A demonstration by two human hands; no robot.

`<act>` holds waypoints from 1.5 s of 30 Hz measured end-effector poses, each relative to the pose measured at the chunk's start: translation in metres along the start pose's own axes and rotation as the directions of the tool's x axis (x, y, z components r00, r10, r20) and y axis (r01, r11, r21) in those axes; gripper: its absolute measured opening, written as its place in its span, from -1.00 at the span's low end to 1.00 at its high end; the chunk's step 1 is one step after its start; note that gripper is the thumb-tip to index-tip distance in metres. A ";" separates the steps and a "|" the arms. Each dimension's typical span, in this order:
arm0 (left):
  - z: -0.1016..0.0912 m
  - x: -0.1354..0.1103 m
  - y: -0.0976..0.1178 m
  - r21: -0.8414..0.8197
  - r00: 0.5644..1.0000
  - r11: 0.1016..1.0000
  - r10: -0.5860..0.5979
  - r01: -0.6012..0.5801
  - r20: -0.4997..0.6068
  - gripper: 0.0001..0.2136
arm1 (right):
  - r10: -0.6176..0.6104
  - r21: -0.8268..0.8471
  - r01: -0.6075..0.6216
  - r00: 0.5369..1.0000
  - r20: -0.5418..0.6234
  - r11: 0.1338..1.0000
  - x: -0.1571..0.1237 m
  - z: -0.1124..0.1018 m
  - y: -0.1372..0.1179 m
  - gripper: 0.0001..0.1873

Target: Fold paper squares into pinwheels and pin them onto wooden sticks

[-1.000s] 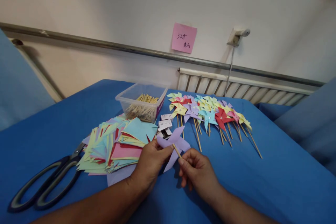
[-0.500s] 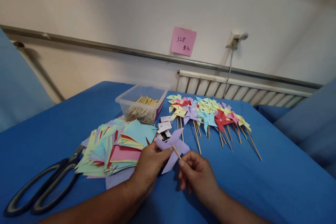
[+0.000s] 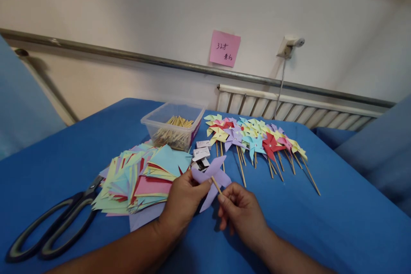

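Note:
My left hand [image 3: 183,201] pinches the middle of a purple paper pinwheel [image 3: 212,175] just above the blue tabletop. A thin wooden stick [image 3: 216,186] runs from the pinwheel's centre down into the pinched fingers of my right hand [image 3: 240,211]. Both hands sit close together near the front middle of the table. To the left of my left hand lies a fanned stack of coloured paper squares [image 3: 141,177].
Several finished pinwheels on sticks [image 3: 255,139] lie in a row behind my hands. A clear plastic tub of sticks [image 3: 173,128] stands at the back. Large black scissors [image 3: 53,229] lie at the left. Small white boxes [image 3: 201,153] sit by the tub. A pink note [image 3: 224,48] hangs on the wall.
Almost nothing has moved. My hands have kept their grip on the purple pinwheel and its stick, shifting only slightly.

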State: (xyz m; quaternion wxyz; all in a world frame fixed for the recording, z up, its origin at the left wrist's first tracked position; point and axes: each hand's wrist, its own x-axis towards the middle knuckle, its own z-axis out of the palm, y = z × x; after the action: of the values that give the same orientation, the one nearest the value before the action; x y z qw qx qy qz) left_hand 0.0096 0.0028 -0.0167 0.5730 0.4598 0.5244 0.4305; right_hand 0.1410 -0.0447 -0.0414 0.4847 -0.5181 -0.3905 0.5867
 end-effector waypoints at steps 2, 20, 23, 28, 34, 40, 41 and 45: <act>0.000 0.000 0.001 0.008 1.000 1.000 0.012 -0.012 0.004 -0.75 | -0.004 -0.002 0.004 1.000 0.000 1.000 0.000 0.000 0.000 -0.49; 0.001 0.000 0.006 -0.012 0.997 0.997 0.078 -0.078 -0.011 -0.76 | 0.009 0.008 -0.009 1.000 0.029 1.000 0.002 -0.002 -0.001 -0.49; 0.001 0.000 0.007 -0.007 0.997 0.997 0.078 -0.078 -0.004 -0.79 | 0.014 0.018 -0.015 0.999 0.043 1.000 0.002 -0.003 0.000 -0.50; 0.001 0.000 0.005 0.002 0.997 0.997 0.074 -0.074 0.021 -0.81 | 0.018 0.023 -0.020 0.998 0.055 1.000 0.003 -0.003 0.001 -0.49; -0.001 0.001 0.003 0.070 0.994 0.992 0.107 -0.106 -0.004 -0.77 | 0.004 -0.021 -0.003 0.999 0.049 1.000 0.000 -0.002 -0.002 -0.48; -0.003 0.001 0.004 0.120 0.994 0.987 0.110 -0.107 -0.017 -0.77 | 0.009 -0.036 -0.007 0.999 0.048 0.999 0.000 -0.001 -0.002 -0.48; -0.003 0.001 0.005 0.128 0.994 0.986 0.110 -0.107 -0.015 -0.77 | 0.008 -0.037 -0.006 0.999 0.048 0.999 0.000 -0.001 -0.001 -0.48; -0.003 0.000 0.006 0.167 0.993 0.980 0.116 -0.111 -0.017 -0.79 | -0.005 -0.047 0.007 0.999 0.036 0.999 0.000 -0.002 0.001 -0.48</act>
State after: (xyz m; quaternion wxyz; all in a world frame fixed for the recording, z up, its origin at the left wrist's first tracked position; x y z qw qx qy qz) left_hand 0.0070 0.0045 -0.0107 0.5003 0.5292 0.5388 0.4235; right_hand 0.1426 -0.0449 -0.0428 0.4671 -0.5178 -0.4145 0.5848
